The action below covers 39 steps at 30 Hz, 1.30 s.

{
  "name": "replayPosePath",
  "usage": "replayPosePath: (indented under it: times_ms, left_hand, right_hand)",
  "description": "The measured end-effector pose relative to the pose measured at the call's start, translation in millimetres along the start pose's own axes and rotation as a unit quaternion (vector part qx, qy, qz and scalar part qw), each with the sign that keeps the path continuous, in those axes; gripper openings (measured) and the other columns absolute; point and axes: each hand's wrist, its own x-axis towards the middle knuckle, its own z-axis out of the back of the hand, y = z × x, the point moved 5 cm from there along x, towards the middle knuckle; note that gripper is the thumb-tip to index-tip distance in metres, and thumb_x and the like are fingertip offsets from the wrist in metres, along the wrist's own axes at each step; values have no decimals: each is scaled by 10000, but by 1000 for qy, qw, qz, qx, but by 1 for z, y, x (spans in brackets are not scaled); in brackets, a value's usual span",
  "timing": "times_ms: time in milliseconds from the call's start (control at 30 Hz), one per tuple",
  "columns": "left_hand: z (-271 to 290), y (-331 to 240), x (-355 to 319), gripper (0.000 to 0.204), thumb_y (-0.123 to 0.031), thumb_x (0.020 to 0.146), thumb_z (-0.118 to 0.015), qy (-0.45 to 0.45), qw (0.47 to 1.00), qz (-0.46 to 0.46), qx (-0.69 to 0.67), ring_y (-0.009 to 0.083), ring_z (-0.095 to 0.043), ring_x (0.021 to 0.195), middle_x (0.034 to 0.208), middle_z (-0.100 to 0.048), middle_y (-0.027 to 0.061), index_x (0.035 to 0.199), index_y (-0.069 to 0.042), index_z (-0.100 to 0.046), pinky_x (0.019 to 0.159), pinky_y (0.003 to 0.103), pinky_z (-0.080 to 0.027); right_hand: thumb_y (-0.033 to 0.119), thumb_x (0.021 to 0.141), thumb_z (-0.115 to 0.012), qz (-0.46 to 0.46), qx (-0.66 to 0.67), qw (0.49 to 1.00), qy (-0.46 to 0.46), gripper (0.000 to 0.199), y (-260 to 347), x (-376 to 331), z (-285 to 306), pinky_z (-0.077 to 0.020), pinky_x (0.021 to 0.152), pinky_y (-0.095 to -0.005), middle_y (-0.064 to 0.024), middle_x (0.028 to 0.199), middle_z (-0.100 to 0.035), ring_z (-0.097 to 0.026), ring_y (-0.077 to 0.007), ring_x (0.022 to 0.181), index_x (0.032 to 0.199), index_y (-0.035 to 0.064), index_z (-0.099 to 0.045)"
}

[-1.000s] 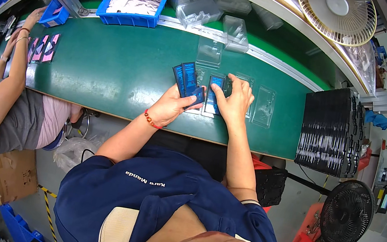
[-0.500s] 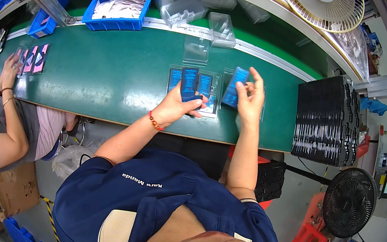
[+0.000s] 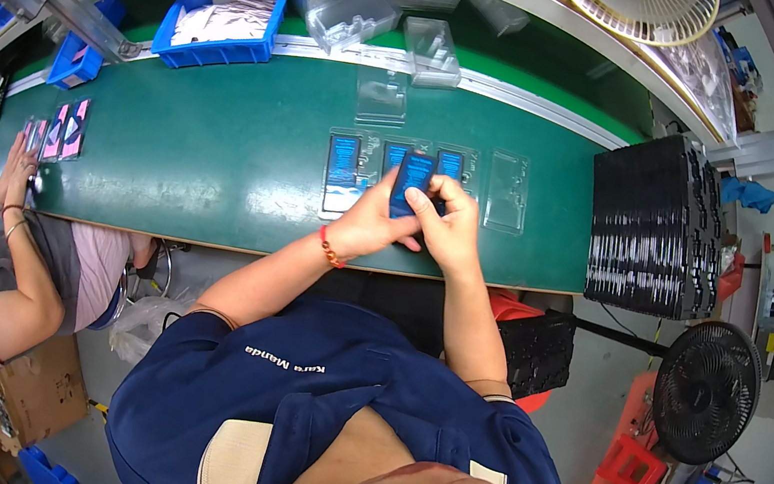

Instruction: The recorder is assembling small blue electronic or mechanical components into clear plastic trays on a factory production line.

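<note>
My left hand (image 3: 372, 222) and my right hand (image 3: 451, 226) meet over the near edge of the green conveyor belt (image 3: 217, 164). Together they hold a small blue rectangular card (image 3: 410, 183) upright between the fingers. Just beyond them lie clear plastic blister trays in a row; the left tray (image 3: 341, 172) holds a blue card, and the middle ones (image 3: 450, 164) show blue cards too. The right tray (image 3: 507, 191) is empty.
A stack of black trays (image 3: 655, 227) stands at the belt's right end. A blue bin (image 3: 221, 21) and clear trays (image 3: 363, 10) sit at the back. A co-worker's hand (image 3: 16, 173) rests near pink cards (image 3: 66, 128) at the left. Fans (image 3: 704, 392) stand right.
My hands have drawn together nearer the belt's front edge, and both now grip one blue card. Earlier my right hand held a card apart while my left rested on the trays.
</note>
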Motion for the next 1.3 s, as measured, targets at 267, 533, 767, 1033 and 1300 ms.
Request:
replayPosePath:
  times_ms: [267,533,767,1033,1300]
  left_hand:
    - [2,-19,-3,631,-122,800,-704,-86,893,-176,404,365,-570,1058,1064,-618,176,1373,-85,-442,883,460,-469]
    - [8,-10,-6,504,-387,812,-687,-129,712,-152,673,406,-276,1348,1402,-392,191,1261,-189,-571,1080,597,-172]
    - [49,-25,-35,514,-401,820,-673,-95,709,-166,679,392,-278,1358,1407,-389,185,1278,-206,-548,1078,604,-176]
    - [143,-119,-42,376,-207,757,-731,-185,704,-274,628,348,-525,1126,1162,-593,161,1095,-71,-638,964,444,-411]
    - [299,-216,43,166,-111,761,-660,-282,553,-202,758,338,-612,959,960,-678,150,909,-50,-706,873,418,-482]
  right_hand:
    - [-2,792,-713,-115,-79,966,-217,218,-37,13,137,-421,552,-194,6,683,-597,-514,-56,587,985,9,-610]
    - [264,744,-756,36,-411,894,-173,395,-41,6,82,-446,819,-406,-126,981,-566,-556,-318,943,1093,121,-641]
    - [241,816,-678,61,-440,885,-139,352,-17,-2,27,-424,836,-432,-134,992,-536,-537,-324,950,1117,70,-611]
    - [249,813,-672,56,-461,877,-123,357,-6,2,-5,-417,819,-422,-118,978,-522,-528,-306,935,1118,77,-607]
    - [260,807,-677,55,-449,884,-120,374,-8,3,-5,-417,810,-421,-112,966,-516,-529,-300,921,1124,77,-603]
